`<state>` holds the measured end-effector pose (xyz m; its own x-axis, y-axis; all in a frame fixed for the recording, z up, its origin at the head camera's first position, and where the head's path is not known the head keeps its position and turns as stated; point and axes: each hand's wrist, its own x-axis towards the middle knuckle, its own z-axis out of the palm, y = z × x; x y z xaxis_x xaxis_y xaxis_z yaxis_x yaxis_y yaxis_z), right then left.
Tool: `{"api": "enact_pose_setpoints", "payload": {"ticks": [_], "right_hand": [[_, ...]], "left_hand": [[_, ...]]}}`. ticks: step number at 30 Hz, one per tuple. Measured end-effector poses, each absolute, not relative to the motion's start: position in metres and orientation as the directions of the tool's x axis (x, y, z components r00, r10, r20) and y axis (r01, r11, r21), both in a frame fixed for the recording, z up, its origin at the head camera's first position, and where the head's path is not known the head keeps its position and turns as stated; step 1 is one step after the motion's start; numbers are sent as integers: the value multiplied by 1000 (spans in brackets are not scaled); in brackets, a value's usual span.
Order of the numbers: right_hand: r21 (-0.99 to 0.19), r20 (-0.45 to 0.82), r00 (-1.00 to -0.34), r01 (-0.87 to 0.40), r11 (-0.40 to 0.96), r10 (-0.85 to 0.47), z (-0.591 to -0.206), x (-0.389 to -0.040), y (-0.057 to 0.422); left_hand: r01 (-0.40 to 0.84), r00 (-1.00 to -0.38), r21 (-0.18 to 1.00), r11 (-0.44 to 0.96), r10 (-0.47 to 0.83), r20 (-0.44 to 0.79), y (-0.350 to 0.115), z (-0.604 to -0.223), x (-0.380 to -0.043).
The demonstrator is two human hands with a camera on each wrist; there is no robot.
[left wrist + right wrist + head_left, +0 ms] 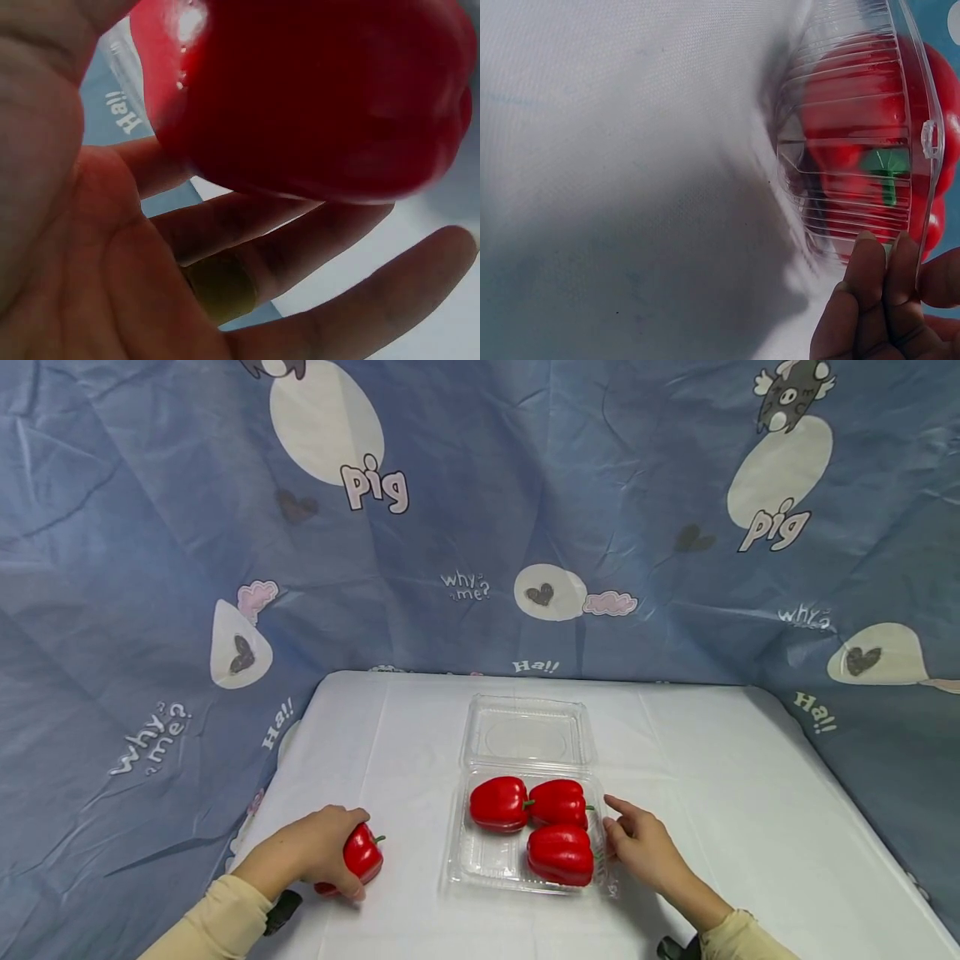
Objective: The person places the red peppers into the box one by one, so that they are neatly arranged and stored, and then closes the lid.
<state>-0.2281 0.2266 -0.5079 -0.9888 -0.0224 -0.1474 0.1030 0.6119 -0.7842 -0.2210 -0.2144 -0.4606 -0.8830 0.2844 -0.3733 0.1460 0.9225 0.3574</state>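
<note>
My left hand grips a red bell pepper with a green stem, at the left of the table. In the left wrist view the glossy pepper lies between thumb and fingers, and one finger wears a ring. A clear plastic clamshell container stands mid-table with three red bell peppers in its base. My right hand pinches the container's right rim; in the right wrist view its fingers lie against the ribbed outer wall.
The container's lid lies folded back, away from me. Under everything is a white-covered table. Behind and beside it hangs a blue printed cloth.
</note>
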Motion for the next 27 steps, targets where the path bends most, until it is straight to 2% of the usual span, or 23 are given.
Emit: {"api": "enact_pose_setpoints", "payload": {"ticks": [13,21,27], "right_hand": [[-794,-137,-990,93,601,-27,-508,-227,227],[-795,-117,-992,69,602,-40,-508,-227,227],[-799,-116,-992,70,598,-39,-508,-226,228]], "left_hand": [[124,-869,373,920,282,-407,-212,-462,-223],[233,-850,420,877,394,-351,-203,-440,-225],[320,-844,386,865,445,-299,-186,-412,-228]]}}
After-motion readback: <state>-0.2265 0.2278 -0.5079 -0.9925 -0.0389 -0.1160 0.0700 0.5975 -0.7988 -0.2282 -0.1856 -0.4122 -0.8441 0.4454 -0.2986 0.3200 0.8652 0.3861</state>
